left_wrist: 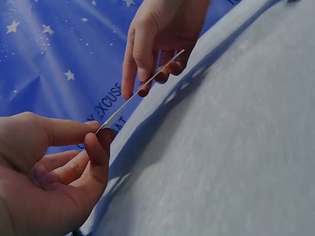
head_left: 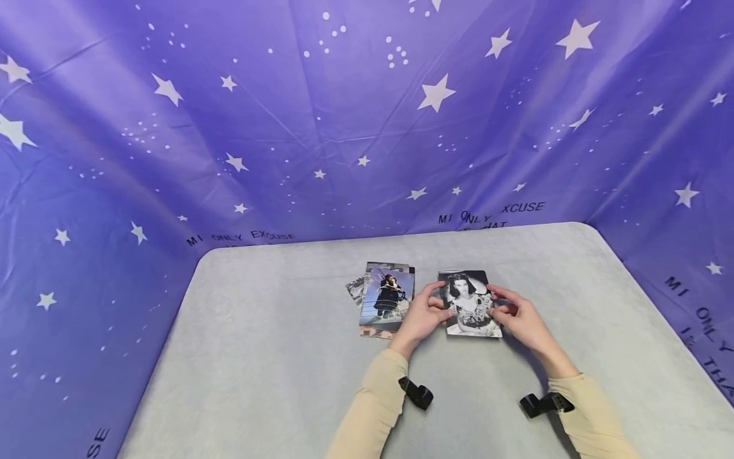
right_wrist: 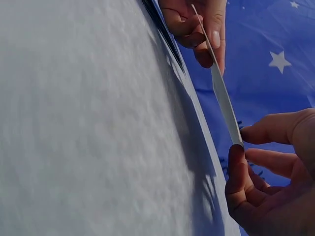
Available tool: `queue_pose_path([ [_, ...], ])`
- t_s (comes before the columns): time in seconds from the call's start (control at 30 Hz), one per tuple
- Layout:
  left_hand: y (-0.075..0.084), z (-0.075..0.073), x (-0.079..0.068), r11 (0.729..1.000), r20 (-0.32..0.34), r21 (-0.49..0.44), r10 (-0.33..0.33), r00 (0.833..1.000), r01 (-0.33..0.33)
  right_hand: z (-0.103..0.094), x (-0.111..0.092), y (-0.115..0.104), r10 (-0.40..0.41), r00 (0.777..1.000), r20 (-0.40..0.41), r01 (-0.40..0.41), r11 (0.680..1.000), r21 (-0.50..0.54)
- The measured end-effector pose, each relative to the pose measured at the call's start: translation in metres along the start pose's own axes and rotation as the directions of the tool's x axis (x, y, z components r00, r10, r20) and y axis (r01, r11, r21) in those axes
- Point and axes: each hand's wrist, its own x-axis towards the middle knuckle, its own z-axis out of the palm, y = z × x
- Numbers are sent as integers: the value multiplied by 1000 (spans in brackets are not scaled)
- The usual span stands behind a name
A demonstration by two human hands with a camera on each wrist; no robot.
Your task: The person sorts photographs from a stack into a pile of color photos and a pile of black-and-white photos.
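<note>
A black-and-white photo card (head_left: 471, 305) showing a dark-haired figure in a patterned dress is held up between both hands. My left hand (head_left: 423, 317) pinches its left edge with thumb and fingers, and my right hand (head_left: 520, 322) pinches its right edge. Both wrist views show the card nearly edge-on, raised above the table: a thin pale strip (left_wrist: 142, 88) in the left one, its pale back (right_wrist: 225, 105) in the right one. Just left of my left hand lies a loose pile of photo cards (head_left: 378, 299), the top one showing two figures at a ship's railing.
A grey cloth-like surface covers the table (head_left: 258, 357). Behind and beside it hangs a purple-blue curtain (head_left: 321, 127) with white stars and printed lettering. Black wrist straps (head_left: 417, 392) sit over the beige sleeves (head_left: 373, 401).
</note>
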Motion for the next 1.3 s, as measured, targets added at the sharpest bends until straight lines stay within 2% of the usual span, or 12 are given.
queue_pose_path([
  [0.37,-12,27,19,998,-87,43,-42,995,46,-15,7,10,8,998,-56,-13,995,-98],
  [0.47,-11,33,22,989,-133,134,-38,990,56,-19,10,10,9,998,-54,-18,986,-166],
  [0.6,-9,38,23,963,-196,256,-37,980,88,-23,15,9,38,999,-37,-46,964,-261],
  [0.73,-6,40,23,945,-245,309,-29,969,106,-23,18,6,62,998,-10,-62,947,-316],
  [0.83,-6,40,23,921,-273,373,-2,962,108,-23,19,5,55,999,-4,-53,939,-339],
  [0.97,-5,41,22,880,-287,461,24,958,116,-23,19,6,22,1000,-1,-21,927,-374],
  [1.1,-6,41,23,859,-284,493,11,959,137,-22,19,8,-21,1000,10,23,911,-412],
  [1.17,-6,39,24,855,-280,498,4,960,142,-22,19,8,-36,999,14,39,908,-418],
  [1.3,-9,36,23,870,-261,474,-6,965,134,-22,18,9,-43,999,21,48,905,-423],
])
